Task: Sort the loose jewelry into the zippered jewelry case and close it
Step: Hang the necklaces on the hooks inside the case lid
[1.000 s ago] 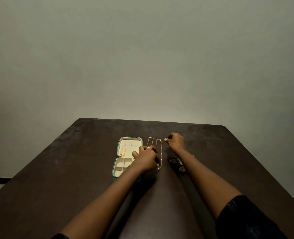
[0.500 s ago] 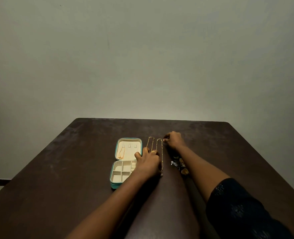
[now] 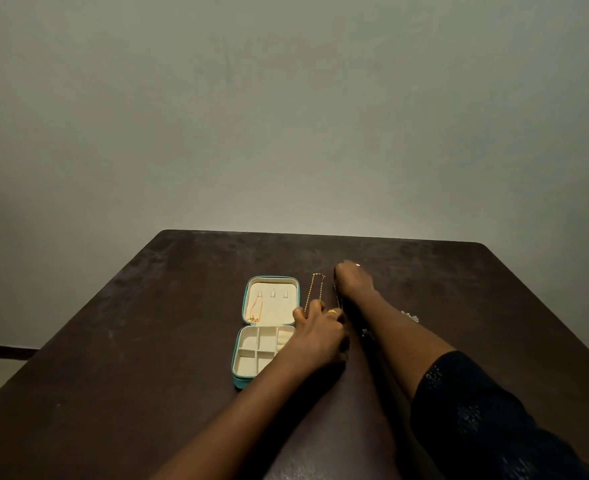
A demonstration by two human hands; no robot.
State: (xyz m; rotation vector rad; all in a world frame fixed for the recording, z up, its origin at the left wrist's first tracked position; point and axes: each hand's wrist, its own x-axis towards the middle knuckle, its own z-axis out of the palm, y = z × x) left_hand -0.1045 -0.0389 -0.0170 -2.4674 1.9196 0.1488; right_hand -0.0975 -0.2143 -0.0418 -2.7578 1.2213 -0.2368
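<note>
- Left hand [image 3: 317, 336]: fingers curled down over the near end of a fine gold chain [image 3: 312, 289] and holding it on the dark brown wooden table [image 3: 147, 341]. The pads are hidden, so I can't say how firm the grip is. A gold ring [image 3: 333, 311] sits on one finger and looks worn, not loose.
- Right hand [image 3: 353, 280]: knuckles up, fingers tucked under, at the far end of a thinner second chain [image 3: 337, 296]. Cannot tell whether it pinches that chain or only rests there.
- Key relation: the gold chain lies stretched straight, long axis running away from the person, parallel to the teal zippered jewelry case [image 3: 241, 379] and just right of it. The case is open flat. Its cream lid [image 3: 279, 311] lies left of the grip and slightly beyond it.
- The left hand is the nearer one, its thumb side over the case's right edge. Judgement: the next move is a short lift leftward.
- Counts:
  - case: 1
  - chains on the table: 2
  - rose-gold necklace [image 3: 255, 308] already hung in the lid: 1
  - lid tabs: 3
  - tray compartments [image 3: 248, 342] showing: 5, with more possibly under the hand
  - silver pieces [image 3: 410, 316]: a small cluster right of the right forearm, too small to count.
</note>
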